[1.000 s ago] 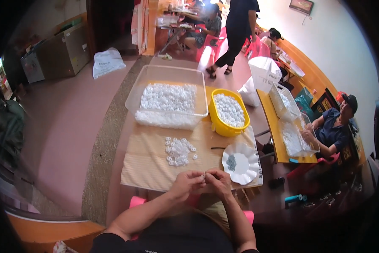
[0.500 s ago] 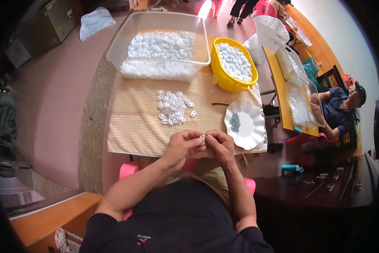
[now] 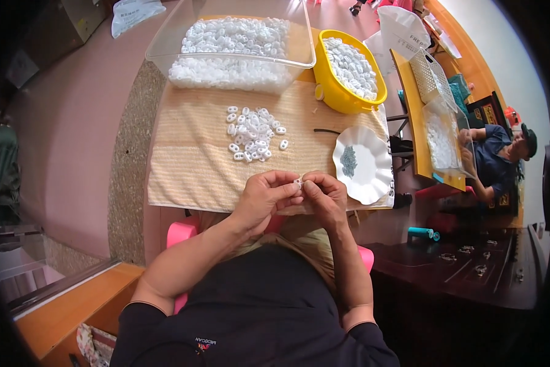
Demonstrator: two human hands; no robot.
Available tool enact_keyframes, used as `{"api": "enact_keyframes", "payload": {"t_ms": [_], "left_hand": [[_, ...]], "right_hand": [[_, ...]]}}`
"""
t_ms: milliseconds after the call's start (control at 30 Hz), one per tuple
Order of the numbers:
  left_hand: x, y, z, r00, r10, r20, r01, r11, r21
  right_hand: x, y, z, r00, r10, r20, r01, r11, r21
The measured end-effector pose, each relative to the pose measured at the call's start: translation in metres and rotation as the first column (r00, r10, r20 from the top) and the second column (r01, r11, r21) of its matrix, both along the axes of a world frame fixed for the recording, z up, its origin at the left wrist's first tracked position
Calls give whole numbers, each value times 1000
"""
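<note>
Over our towel-covered surface point(image 3: 189, 165), both hands' fingers point(image 3: 287, 191) pinched one white piece point(image 3: 298, 182); a small pile point(image 3: 253, 133) remained.

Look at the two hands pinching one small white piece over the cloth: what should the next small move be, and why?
Probably finish seating the small white piece, since both the left hand and right hand pinch it between fingertips. The loose pile of white pieces and the white plate holding small grey bits lie untouched just ahead.

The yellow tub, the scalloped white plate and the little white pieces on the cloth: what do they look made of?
Yellow tub: glossy moulded plastic, probably. Scalloped white plate: thin, matte, fluted rim, so paper or light plastic; unclear which. Little white pieces: uniform, slightly translucent, likely moulded plastic. Cloth: ribbed woven fabric.
</note>
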State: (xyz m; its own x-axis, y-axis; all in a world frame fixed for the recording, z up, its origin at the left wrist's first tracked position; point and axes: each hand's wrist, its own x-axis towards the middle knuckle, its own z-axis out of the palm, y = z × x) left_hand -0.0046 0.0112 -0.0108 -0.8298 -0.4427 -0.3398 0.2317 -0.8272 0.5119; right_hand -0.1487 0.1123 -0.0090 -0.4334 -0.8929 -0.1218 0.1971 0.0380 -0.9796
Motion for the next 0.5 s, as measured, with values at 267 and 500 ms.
{"api": "enact_keyframes", "payload": {"t_ms": [267,500], "left_hand": [[0,0,2,1000,3,1,-3,1000,-3],[0,0,2,1000,-1,5,1,1000,7]], "right_hand": [[-3,0,-7,989,1,-145,-3,1000,-17],[-4,1,-7,995,20,-98,-21,1000,-11]]}}
